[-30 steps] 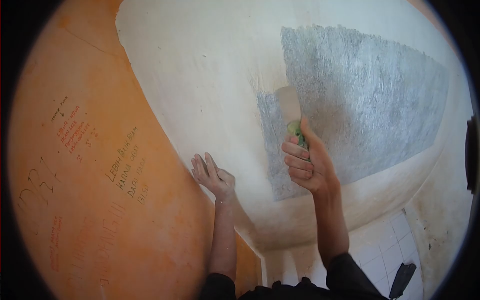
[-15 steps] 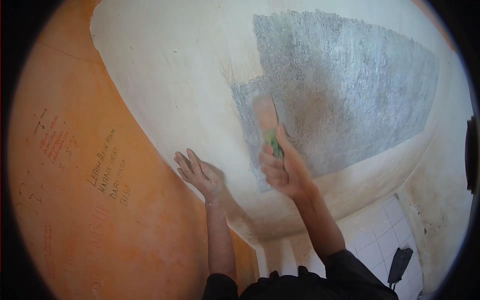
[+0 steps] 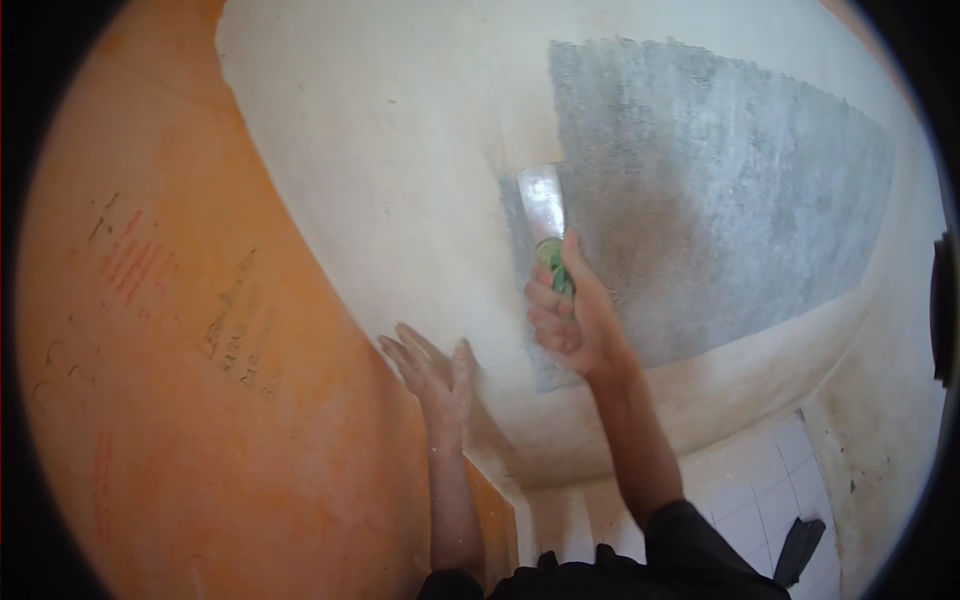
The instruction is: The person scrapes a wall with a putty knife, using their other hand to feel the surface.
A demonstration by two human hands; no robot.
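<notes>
A putty knife (image 3: 543, 205) with a shiny, broad metal blade and a green handle is in my right hand (image 3: 578, 322). My fingers wrap round the handle, the thumb lying up along it. The blade points upward, over the left part of a rough grey patch (image 3: 730, 180) on the cream wall (image 3: 400, 190). To the left, my left hand (image 3: 436, 382) is at the wall's lower left side with fingers spread and nothing in it. Whitish dust marks that hand and forearm.
An orange wall (image 3: 180, 420) with red and dark handwriting meets the cream wall on the left. White floor tiles (image 3: 770, 470) show at the lower right, where a dark object (image 3: 800, 552) lies. Another stained wall (image 3: 870, 420) rises at the right.
The view has shifted, so the walls appear further right. Against the grey patch, the putty knife has moved slightly, its blade now catching the light. My left hand stays spread by the wall.
</notes>
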